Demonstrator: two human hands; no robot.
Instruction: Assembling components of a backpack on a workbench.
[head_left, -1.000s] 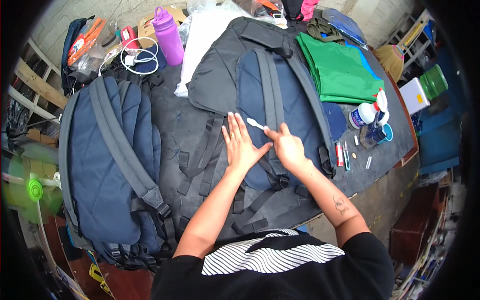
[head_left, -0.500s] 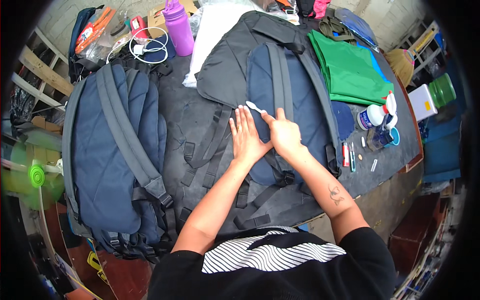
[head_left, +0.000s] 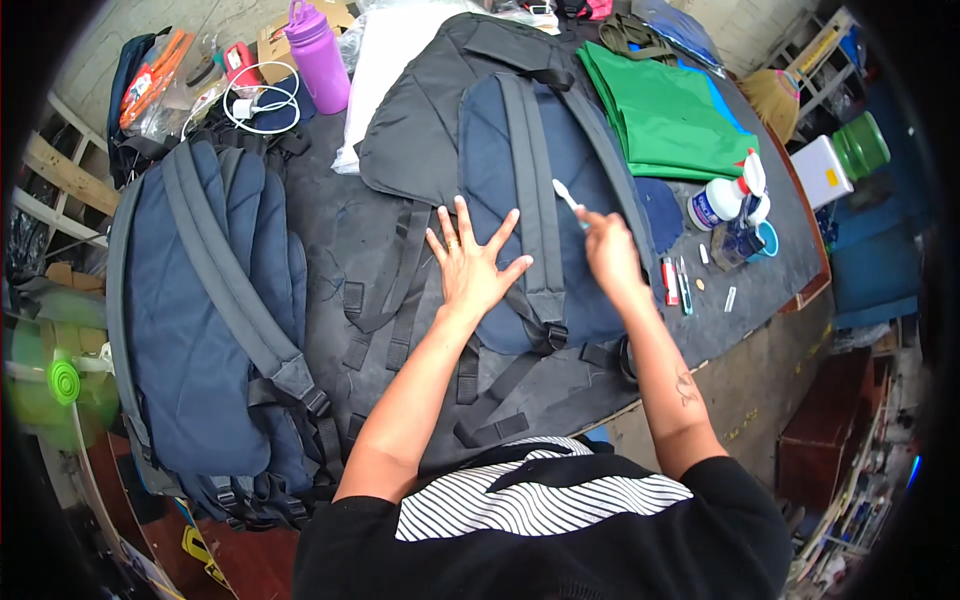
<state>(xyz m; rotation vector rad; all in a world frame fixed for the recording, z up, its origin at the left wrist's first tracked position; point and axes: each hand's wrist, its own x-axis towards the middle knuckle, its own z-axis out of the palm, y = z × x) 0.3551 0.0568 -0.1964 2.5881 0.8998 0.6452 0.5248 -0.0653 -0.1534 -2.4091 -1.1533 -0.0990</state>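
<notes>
A navy backpack panel (head_left: 585, 190) with grey padded shoulder straps lies on the dark table, joined to a black panel (head_left: 415, 150) at its upper left. My left hand (head_left: 473, 265) is spread flat on the navy panel's left side, beside the left shoulder strap (head_left: 532, 190). My right hand (head_left: 612, 258) is closed around a toothbrush (head_left: 565, 194), its white head pointing up and left. The brush is over the navy fabric between the two straps; whether its bristles touch is hard to tell. Black webbing and buckles (head_left: 555, 337) trail from the panel's lower edge.
A filled navy backpack (head_left: 200, 320) stands at the left. Folded green fabric (head_left: 665, 115), a spray bottle (head_left: 720, 200), a blue cup (head_left: 765, 243) and a cutter (head_left: 685, 287) lie to the right. A purple bottle (head_left: 318, 65) stands at the back; a green fan (head_left: 64, 380) is far left.
My right hand has moved right with the toothbrush, from beside my left hand to between the straps. My left hand's fingers have spread apart. The whole view has shifted slightly.
</notes>
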